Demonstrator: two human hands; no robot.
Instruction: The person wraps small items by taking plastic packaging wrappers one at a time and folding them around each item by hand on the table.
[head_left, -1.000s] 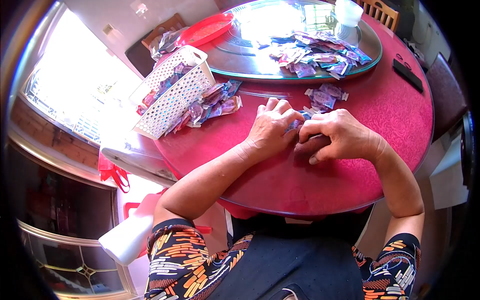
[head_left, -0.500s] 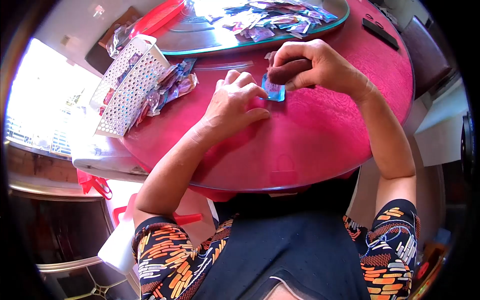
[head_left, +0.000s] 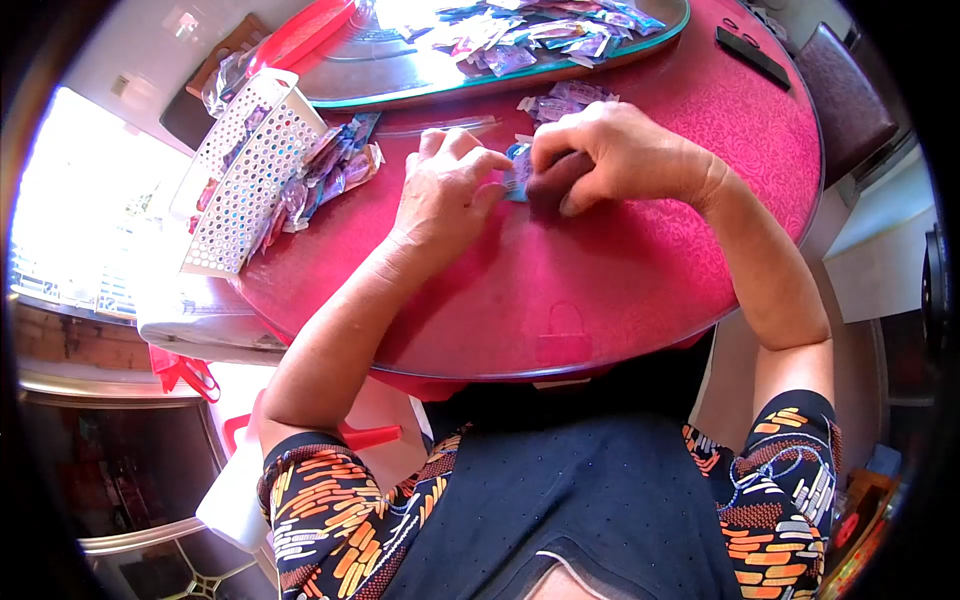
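Observation:
A small blue and purple packet [head_left: 518,172] lies on the red table between my two hands. My left hand [head_left: 448,185] touches its left side with fingers bent, and whether they grip it is hard to tell. My right hand [head_left: 615,155] is curled at the packet's right side, its fingers closed round something dark brownish-red [head_left: 558,183] that I cannot make out. Just beyond my right hand is a small heap of purple packets [head_left: 568,98].
A white perforated basket [head_left: 255,170] with packets stands at the left, more packets [head_left: 328,175] beside it. Many packets [head_left: 540,35] lie on the glass turntable [head_left: 370,80], near a red tray [head_left: 305,35]. A black phone-like object [head_left: 752,57] rests at the right.
Since half a second ago my right hand has come down and left, toward the packet and my left hand. The small purple heap shows again. Earlier, the head view shifted.

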